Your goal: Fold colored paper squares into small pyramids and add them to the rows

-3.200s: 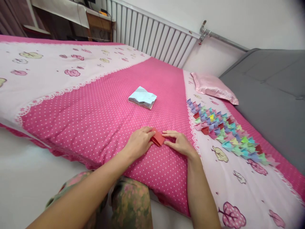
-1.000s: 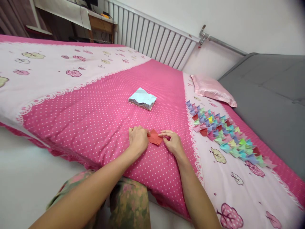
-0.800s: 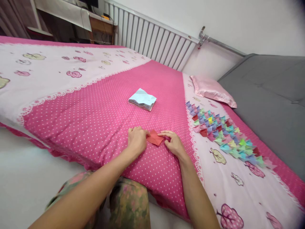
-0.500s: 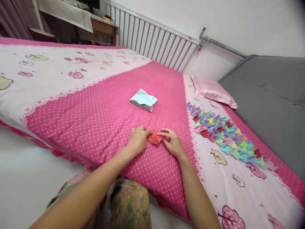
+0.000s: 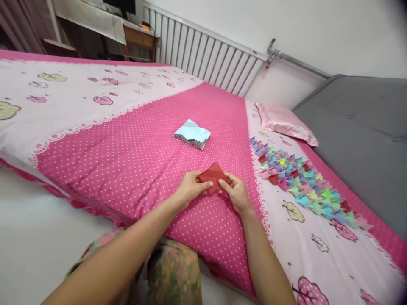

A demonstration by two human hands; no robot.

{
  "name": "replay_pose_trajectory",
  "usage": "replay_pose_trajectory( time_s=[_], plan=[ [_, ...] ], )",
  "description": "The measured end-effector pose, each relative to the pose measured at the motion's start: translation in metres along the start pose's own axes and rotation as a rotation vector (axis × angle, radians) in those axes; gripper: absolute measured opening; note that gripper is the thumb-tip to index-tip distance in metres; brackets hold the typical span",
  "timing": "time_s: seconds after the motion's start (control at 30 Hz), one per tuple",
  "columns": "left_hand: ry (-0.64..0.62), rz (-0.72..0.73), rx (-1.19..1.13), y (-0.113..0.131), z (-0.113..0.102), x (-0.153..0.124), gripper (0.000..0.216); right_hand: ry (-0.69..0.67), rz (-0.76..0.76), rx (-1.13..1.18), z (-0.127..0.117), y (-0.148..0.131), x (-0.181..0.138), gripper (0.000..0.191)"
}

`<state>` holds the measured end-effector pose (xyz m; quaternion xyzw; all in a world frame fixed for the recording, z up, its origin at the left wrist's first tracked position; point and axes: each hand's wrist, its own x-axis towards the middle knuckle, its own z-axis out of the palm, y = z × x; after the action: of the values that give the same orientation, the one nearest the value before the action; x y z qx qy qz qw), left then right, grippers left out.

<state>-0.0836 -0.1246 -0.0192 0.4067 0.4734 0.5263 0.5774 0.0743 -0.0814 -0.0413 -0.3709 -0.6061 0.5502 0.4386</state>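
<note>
Red folded paper pinched between left hand and right hand — both closed on it — above the pink bed.

the folded paper is red; the stack at 12 o'clock from it shows a pale blue top sheet. the bedspread is hot pink with white dots, edged in white lace print, with pale pink bands bearing pink and green trees. at 3 o'clock the paper pieces are purple, blue, green, yellow, red and pink, the pillow at 1 o'clock is satin pink, and the sofa is grey.
</note>
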Motion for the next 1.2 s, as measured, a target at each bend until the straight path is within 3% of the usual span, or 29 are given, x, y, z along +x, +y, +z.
replay_pose_trajectory(
  time_s=[0.13, 0.23, 0.7, 0.83, 0.97, 1.1, 1.2],
  plan=[
    [0.005, -0.028, -0.031, 0.0, -0.001, 0.0, 0.024, -0.029, -0.023, 0.023, 0.002, -0.004, -0.001, 0.053],
    [-0.004, -0.046, -0.026, 0.002, -0.002, 0.0, 0.024, -0.036, -0.063, 0.025, 0.002, -0.005, -0.001, 0.059],
    [0.011, -0.055, -0.005, 0.006, -0.001, -0.003, 0.016, 0.002, -0.133, 0.043, -0.003, 0.0, -0.001, 0.022],
    [-0.008, -0.029, -0.036, 0.005, 0.001, -0.003, 0.019, -0.013, -0.072, 0.001, -0.004, -0.003, -0.001, 0.03],
    [-0.089, -0.002, -0.058, 0.005, 0.003, -0.004, 0.018, 0.027, -0.103, -0.087, -0.001, -0.002, -0.001, 0.012],
    [-0.135, -0.022, 0.007, 0.009, 0.003, -0.006, 0.008, 0.063, -0.129, -0.059, 0.002, -0.002, 0.0, 0.017],
    [-0.139, -0.067, 0.004, 0.01, 0.002, -0.007, 0.016, 0.101, -0.145, -0.108, 0.002, -0.002, -0.001, 0.02]
  ],
)
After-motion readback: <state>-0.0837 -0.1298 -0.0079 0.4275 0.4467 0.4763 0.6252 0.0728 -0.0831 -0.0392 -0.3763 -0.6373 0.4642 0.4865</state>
